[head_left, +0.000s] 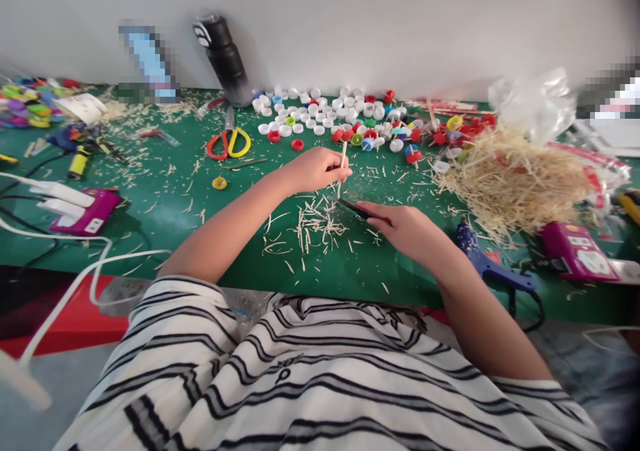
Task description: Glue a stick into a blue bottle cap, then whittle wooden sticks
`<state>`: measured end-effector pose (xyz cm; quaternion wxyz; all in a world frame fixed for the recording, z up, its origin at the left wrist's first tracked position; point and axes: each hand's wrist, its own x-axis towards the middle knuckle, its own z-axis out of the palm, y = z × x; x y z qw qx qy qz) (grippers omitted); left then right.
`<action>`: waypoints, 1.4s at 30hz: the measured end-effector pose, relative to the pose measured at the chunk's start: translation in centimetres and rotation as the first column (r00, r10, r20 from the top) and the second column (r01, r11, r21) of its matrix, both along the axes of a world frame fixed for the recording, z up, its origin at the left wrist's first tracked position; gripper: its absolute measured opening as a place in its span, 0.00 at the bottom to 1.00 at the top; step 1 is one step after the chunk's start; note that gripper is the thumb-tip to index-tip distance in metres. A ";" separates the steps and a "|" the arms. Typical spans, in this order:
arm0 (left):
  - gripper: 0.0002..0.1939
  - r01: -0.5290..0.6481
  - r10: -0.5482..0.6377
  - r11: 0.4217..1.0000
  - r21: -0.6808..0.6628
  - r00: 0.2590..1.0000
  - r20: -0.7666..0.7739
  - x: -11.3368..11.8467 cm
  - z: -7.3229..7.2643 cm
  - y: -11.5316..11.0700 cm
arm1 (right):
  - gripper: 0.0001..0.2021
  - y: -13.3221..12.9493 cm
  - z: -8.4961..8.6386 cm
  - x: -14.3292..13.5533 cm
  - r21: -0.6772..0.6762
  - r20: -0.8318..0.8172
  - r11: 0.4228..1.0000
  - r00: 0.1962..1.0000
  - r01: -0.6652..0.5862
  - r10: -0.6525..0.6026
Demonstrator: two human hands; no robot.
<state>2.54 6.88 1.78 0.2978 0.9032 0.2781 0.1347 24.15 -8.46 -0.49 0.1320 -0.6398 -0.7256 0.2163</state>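
Head view, left to right along the green worktop [345, 274]: one magenta power block [103, 209] with two white plugs [70, 192], its pale label [93, 225] unreadable; one black bottle [223, 61] bearing a round white mark [201, 34]; one pair of scissors [230, 128] with red and yellow loops. Fingers of the left hand [315, 169] clamp one slender wooden stick [343, 154], nearly upright beside thin, curled shavings [320, 224]. At its lower end is the tip of one dark knife [354, 208], gripped by the right hand's [400, 224] fingers. Farther right: one blue glue gun [493, 266], a strawlike heap [525, 177] and another magenta block [565, 247].
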 end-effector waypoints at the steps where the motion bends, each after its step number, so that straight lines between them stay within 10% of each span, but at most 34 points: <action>1: 0.18 -0.003 0.003 1.000 -0.006 1.000 -0.001 -0.1 -0.1 0.2 | 0.23 -0.1 0.0 0.3 0.000 -0.008 1.000 1.000 -0.003 0.003; 24: 0.17 -0.029 0.031 0.984 -0.175 1.000 0.006 -0.6 -0.2 1.4 | 0.22 0.7 -0.4 1.4 0.140 -0.032 0.990 0.999 0.007 -0.003; 42: 0.16 0.008 0.004 0.978 -0.209 0.998 0.055 -0.4 -0.8 1.4 | 0.22 1.2 -1.1 1.8 0.004 -0.018 1.000 0.999 -0.031 0.031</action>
